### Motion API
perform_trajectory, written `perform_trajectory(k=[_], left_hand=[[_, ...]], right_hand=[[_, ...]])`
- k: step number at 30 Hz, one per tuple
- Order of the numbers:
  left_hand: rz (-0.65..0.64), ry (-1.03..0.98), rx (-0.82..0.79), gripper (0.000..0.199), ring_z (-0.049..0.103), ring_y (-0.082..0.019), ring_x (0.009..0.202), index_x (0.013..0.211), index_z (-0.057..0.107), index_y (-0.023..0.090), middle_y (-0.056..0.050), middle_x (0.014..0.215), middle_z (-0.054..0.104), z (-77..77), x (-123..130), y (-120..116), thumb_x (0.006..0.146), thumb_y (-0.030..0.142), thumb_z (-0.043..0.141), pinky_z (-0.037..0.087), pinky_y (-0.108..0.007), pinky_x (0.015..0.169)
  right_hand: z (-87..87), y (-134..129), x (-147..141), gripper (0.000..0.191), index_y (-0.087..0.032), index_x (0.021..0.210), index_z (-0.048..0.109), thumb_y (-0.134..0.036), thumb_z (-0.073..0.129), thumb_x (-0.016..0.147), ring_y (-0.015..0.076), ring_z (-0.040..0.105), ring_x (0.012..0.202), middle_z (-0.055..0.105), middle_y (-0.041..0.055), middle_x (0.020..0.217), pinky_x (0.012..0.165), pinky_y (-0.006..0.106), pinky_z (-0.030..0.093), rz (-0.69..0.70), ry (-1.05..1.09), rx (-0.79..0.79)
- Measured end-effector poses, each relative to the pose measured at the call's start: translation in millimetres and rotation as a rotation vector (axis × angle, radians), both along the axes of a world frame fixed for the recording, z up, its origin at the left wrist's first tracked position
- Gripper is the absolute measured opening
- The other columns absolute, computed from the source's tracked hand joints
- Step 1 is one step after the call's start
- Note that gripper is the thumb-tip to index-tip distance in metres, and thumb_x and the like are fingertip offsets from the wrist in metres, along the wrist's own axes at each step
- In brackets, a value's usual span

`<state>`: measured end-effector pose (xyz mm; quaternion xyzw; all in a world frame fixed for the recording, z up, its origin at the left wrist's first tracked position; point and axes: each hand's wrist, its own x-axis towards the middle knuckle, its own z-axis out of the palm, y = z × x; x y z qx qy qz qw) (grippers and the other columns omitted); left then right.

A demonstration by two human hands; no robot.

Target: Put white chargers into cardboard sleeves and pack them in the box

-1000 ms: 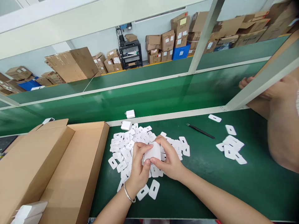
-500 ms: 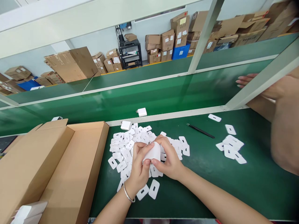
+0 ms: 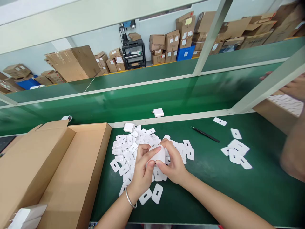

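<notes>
Between my two hands is a white charger (image 3: 158, 154), its block partly covered by my fingers. My left hand (image 3: 144, 165) grips it from the left, thumb at the near edge and fingers along the top. From the right my right hand (image 3: 173, 163) pinches the same charger with thumb and fingers. Under and around both hands spreads a heap of flat white plates (image 3: 128, 157) with rounded corners and a small slot. A second white charger (image 3: 129, 127) lies at the heap's far edge.
An open cardboard box (image 3: 78, 165) stands at left, with white chargers (image 3: 27, 216) in its near corner. Black tweezers (image 3: 205, 134) and a smaller group of plates (image 3: 235, 149) lie right. Another charger (image 3: 158, 112) sits on the green belt (image 3: 114, 106). A co-worker's arm (image 3: 294, 152) is at far right.
The charger on the belt has shifted to the right, and so has the white piece behind the box. The co-worker's hand has drawn back right. My hands hold nearly the same place.
</notes>
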<state>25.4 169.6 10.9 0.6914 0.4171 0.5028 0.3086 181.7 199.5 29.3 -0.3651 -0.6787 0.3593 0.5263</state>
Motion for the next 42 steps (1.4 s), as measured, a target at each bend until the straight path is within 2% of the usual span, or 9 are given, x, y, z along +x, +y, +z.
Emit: perform_trajectory(k=[12,15,18,23,26,31,35,38,42], left_hand=[[0.046,-0.149,0.010,0.036,0.052,-0.024,0.109,0.126,0.062,0.032,-0.006,0.112,0.051,7.4,-2,4,0.098,0.054,0.058,0.050,-0.038,0.094],[-0.011,-0.216,-0.092,0.044,0.054,-0.025,0.117,0.142,0.050,0.033,-0.009,0.130,0.052,10.1,-3,1,0.101,0.049,0.053,0.050,-0.042,0.100],[-0.074,-0.274,-0.164,0.059,0.052,-0.030,0.130,0.155,0.035,0.030,-0.013,0.147,0.047,13.0,-5,-1,0.103,0.057,0.042,0.047,-0.050,0.109],[-0.018,-0.033,-0.077,0.066,0.051,-0.034,0.135,0.152,0.036,0.028,-0.014,0.147,0.048,12.4,-5,-2,0.097,0.055,0.058,0.041,-0.055,0.115],[0.065,0.025,-0.088,0.060,0.051,-0.032,0.136,0.150,0.037,0.028,-0.013,0.146,0.050,7.6,-2,0,0.098,0.042,0.061,0.041,-0.054,0.117],[0.107,-0.144,-0.127,0.054,0.051,-0.030,0.138,0.143,0.044,0.025,-0.013,0.145,0.052,5.5,1,6,0.096,0.042,0.064,0.040,-0.052,0.119],[0.247,-0.199,-0.095,0.060,0.049,-0.030,0.140,0.150,0.040,0.027,-0.012,0.148,0.052,32.2,-6,-6,0.095,0.034,0.065,0.037,-0.052,0.121],[0.393,-0.167,-0.047,0.062,0.055,-0.027,0.133,0.154,0.033,0.030,-0.011,0.142,0.056,62.3,-26,-34,0.099,0.029,0.059,0.041,-0.049,0.118],[0.581,0.203,0.035,0.048,0.056,-0.026,0.126,0.146,0.047,0.030,-0.011,0.134,0.054,87.8,-87,-74,0.099,0.028,0.058,0.046,-0.043,0.110]], right_hand=[[6.0,9,7,0.042,-0.026,0.103,0.058,-0.064,0.068,0.089,0.0236,0.057,0.085,0.058,0.0047,0.095,0.073,0.040,0.048,0.203,0.025,-0.069],[2.2,8,7,0.041,-0.029,0.119,0.057,-0.051,0.073,0.089,0.0273,0.059,0.098,0.059,0.0076,0.108,0.081,0.044,0.052,0.136,-0.042,0.089],[-4.8,7,5,0.058,-0.033,0.136,0.050,-0.034,0.079,0.085,0.0286,0.059,0.103,0.056,0.0095,0.117,0.084,0.046,0.052,0.010,-0.191,0.379],[-14.9,7,2,0.053,-0.027,0.142,0.048,-0.026,0.068,0.093,0.0249,0.058,0.096,0.055,0.0108,0.118,0.084,0.046,0.050,-0.062,-0.347,0.628],[-18.6,7,1,0.051,-0.025,0.141,0.048,-0.024,0.066,0.094,0.0261,0.057,0.101,0.053,0.0129,0.123,0.086,0.047,0.051,-0.061,-0.404,0.592],[-17.7,8,6,0.061,-0.024,0.145,0.045,-0.030,0.067,0.089,0.0339,0.054,0.119,0.046,0.0170,0.140,0.096,0.054,0.051,0.023,-0.498,0.411],[-15.9,18,17,0.066,-0.023,0.152,0.040,-0.044,0.060,0.093,0.0380,0.053,0.126,0.048,0.0177,0.141,0.101,0.058,0.049,-0.002,-0.482,0.390],[-22.5,32,25,0.054,-0.022,0.142,0.055,-0.052,0.052,0.097,0.0371,0.058,0.121,0.049,0.0177,0.140,0.090,0.052,0.055,-0.193,-0.553,0.266],[-41.2,49,29,0.060,-0.015,0.130,0.064,-0.061,0.042,0.097,0.0393,0.060,0.119,0.049,0.0231,0.138,0.076,0.048,0.056,-0.322,-0.743,0.124]])
